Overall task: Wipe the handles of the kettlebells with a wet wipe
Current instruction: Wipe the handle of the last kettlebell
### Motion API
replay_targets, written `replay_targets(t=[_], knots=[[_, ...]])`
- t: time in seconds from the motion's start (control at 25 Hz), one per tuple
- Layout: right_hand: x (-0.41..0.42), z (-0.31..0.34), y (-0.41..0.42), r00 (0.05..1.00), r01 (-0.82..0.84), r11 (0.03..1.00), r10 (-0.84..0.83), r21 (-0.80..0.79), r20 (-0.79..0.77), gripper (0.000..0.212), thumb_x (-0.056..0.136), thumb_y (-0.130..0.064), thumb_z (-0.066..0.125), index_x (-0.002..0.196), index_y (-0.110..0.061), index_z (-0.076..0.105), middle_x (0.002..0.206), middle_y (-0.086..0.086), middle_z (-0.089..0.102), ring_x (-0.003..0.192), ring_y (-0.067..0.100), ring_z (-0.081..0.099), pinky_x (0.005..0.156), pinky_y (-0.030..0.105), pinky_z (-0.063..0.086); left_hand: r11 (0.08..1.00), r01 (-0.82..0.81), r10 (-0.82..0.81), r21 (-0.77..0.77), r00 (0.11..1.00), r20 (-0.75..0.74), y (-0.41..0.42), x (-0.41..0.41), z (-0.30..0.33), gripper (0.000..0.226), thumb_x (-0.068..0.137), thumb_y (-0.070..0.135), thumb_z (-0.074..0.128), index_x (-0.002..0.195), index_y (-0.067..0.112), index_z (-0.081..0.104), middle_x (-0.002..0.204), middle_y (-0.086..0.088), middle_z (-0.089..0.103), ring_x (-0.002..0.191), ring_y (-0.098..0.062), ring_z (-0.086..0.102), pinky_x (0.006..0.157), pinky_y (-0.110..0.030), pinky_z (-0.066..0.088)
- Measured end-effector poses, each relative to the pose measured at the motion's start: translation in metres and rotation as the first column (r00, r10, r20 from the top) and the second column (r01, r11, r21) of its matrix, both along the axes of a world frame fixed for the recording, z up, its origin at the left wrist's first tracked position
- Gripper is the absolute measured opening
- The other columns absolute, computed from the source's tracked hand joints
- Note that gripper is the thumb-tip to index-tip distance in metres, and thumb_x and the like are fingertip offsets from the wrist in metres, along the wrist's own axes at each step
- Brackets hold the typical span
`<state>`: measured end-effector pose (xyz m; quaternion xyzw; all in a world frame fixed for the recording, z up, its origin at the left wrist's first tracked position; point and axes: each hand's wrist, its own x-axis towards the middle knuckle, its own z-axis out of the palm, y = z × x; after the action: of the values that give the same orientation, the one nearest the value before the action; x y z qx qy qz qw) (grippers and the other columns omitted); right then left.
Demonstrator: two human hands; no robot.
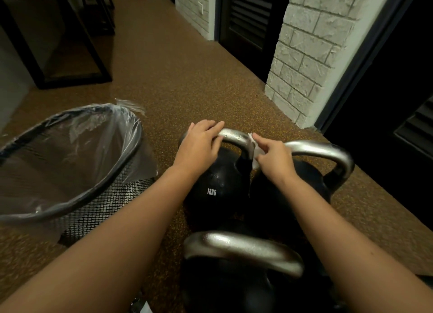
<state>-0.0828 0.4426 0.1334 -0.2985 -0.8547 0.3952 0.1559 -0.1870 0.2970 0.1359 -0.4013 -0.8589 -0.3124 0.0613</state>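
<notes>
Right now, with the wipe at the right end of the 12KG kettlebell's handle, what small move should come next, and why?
Probably slide the right hand with the wet wipe leftward along the 12KG kettlebell's handle, toward the left hand. The wipe sits only at the handle's right bend, and the left hand's fingers rest over its left end, so the middle looks not yet covered.

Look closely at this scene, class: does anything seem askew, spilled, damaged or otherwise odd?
Nothing stands out. The three kettlebells sit upright, crowded together on the floor. The left hand steadies the 12KG kettlebell's handle while the right hand pinches the wet wipe against it. The lined mesh bin stands upright.
</notes>
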Motion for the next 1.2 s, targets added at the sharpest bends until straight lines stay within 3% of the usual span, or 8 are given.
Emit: replay_targets(t=[0.16, 0.32, 0.52, 0.64, 0.8, 1.04, 1.12, 1.2], knots=[[0.009, -0.001, -0.011, 0.997, 0.005, 0.995, 0.003, 0.100, -0.076, 0.046, 0.089, 0.001, 0.049, 0.126, -0.024, 0.057, 0.125, 0.000, 0.062, 0.112, 0.012, 0.058, 0.099, 0.021, 0.040, 1.000, -0.018, 0.018, 0.010, 1.000, 0.013, 0.002, 0.000, 0.000, 0.042, 0.093, 0.020, 0.049, 0.135, 0.016, 0.047, 0.130, -0.002, 0.050, 0.125, -0.014, 0.040, 0.116, -0.039, 0.010], [0.006, 0.006, -0.007, 1.000, 0.019, 0.997, -0.020, 0.076, 0.007, 0.044, 0.088, 0.000, 0.049, 0.124, -0.023, 0.059, 0.121, 0.005, 0.065, 0.104, 0.018, 0.061, 0.094, 0.029, 0.045, 0.999, 0.001, -0.004, 0.041, 0.998, 0.060, -0.001, -0.001, -0.001, 0.042, 0.095, 0.025, 0.047, 0.136, 0.018, 0.045, 0.133, -0.002, 0.048, 0.129, -0.014, 0.037, 0.116, -0.038, 0.007], [-0.010, 0.025, -0.013, 1.000, -0.028, 0.984, 0.029, 0.174, -0.004, 0.044, 0.088, 0.003, 0.046, 0.118, -0.024, 0.065, 0.121, 0.003, 0.065, 0.112, 0.019, 0.058, 0.097, 0.019, 0.038, 1.000, 0.000, -0.001, 0.027, 0.998, 0.055, -0.001, -0.003, -0.003, 0.044, 0.095, 0.027, 0.047, 0.137, 0.019, 0.043, 0.136, -0.002, 0.046, 0.131, -0.014, 0.034, 0.116, -0.036, 0.006], [-0.003, 0.017, -0.014, 1.000, -0.002, 0.977, 0.004, 0.213, -0.009, 0.042, 0.090, 0.000, 0.047, 0.122, -0.024, 0.061, 0.116, 0.007, 0.068, 0.100, 0.019, 0.061, 0.098, 0.026, 0.040, 0.999, 0.008, -0.010, 0.033, 0.998, 0.059, 0.000, -0.004, -0.004, 0.044, 0.094, 0.027, 0.049, 0.137, 0.019, 0.042, 0.135, -0.002, 0.046, 0.131, -0.014, 0.034, 0.116, -0.036, 0.005], [0.005, 0.003, -0.022, 0.992, -0.073, 0.958, 0.099, 0.277, -0.081, 0.051, 0.085, 0.013, 0.047, 0.128, -0.011, 0.056, 0.133, 0.008, 0.055, 0.127, 0.014, 0.047, 0.099, -0.005, 0.018, 0.998, -0.011, 0.009, 0.055, 0.999, 0.039, 0.002, -0.005, -0.007, 0.043, 0.094, 0.026, 0.050, 0.136, 0.019, 0.045, 0.133, -0.002, 0.049, 0.129, -0.014, 0.037, 0.116, -0.037, 0.006], [0.027, -0.011, -0.020, 0.989, -0.124, 0.951, 0.142, 0.282, -0.043, 0.055, 0.085, 0.015, 0.042, 0.133, -0.010, 0.050, 0.142, 0.006, 0.044, 0.123, -0.002, 0.031, 0.093, -0.013, 0.006, 0.998, -0.004, 0.002, 0.056, 0.999, 0.045, 0.002, -0.006, -0.008, 0.042, 0.095, 0.028, 0.047, 0.136, 0.020, 0.044, 0.134, -0.002, 0.047, 0.129, -0.014, 0.036, 0.115, -0.035, 0.005], [0.021, -0.008, -0.023, 0.994, -0.076, 0.957, 0.094, 0.280, -0.051, 0.052, 0.087, 0.010, 0.045, 0.132, -0.014, 0.051, 0.141, 0.004, 0.047, 0.125, 0.000, 0.037, 0.096, -0.009, 0.012, 0.998, -0.011, 0.008, 0.055, 0.999, 0.041, 0.002, -0.005, -0.008, 0.042, 0.095, 0.028, 0.046, 0.137, 0.020, 0.043, 0.133, -0.002, 0.047, 0.129, -0.014, 0.036, 0.115, -0.035, 0.005], [0.014, -0.008, -0.029, 0.992, -0.099, 0.911, 0.121, 0.400, -0.031, 0.061, 0.080, 0.013, 0.050, 0.134, -0.015, 0.049, 0.143, 0.005, 0.044, 0.129, 0.016, 0.046, 0.107, 0.011, 0.025, 0.999, -0.021, 0.019, 0.046, 0.999, 0.033, 0.002, -0.004, -0.008, 0.042, 0.095, 0.027, 0.046, 0.137, 0.020, 0.043, 0.133, -0.003, 0.047, 0.129, -0.014, 0.036, 0.115, -0.035, 0.005]])
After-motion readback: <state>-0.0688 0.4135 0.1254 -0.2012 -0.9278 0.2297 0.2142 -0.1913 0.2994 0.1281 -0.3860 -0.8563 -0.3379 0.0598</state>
